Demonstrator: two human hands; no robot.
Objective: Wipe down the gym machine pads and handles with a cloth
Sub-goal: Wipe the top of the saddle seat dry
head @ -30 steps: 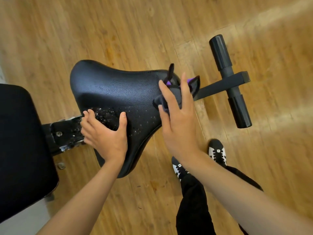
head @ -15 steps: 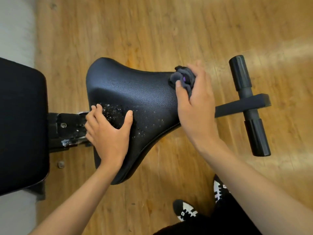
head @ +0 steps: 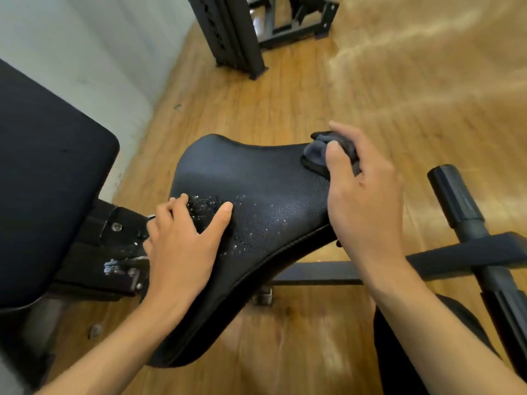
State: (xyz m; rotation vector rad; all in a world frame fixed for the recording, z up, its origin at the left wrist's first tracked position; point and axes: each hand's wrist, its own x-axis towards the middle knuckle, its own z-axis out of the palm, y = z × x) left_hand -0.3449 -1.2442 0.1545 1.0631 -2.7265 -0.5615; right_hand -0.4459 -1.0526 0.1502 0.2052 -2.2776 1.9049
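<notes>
While my left hand (head: 182, 246) lies flat and spread on the seat pad (head: 265, 195) at lower centre, holding nothing, its thumb rests just beside a patch of droplets (head: 209, 205). Further up, right of centre, my right hand (head: 362, 206) curls tightly around the bunched dark cloth (head: 319, 153), pressing it onto the seat pad's narrow end. The back pad (head: 42, 181) fills the left edge. A foam roller (head: 453, 195) shows at the right edge above the wooden floor (head: 285, 95). A black metal rack (head: 236, 32) stands at top centre.
</notes>
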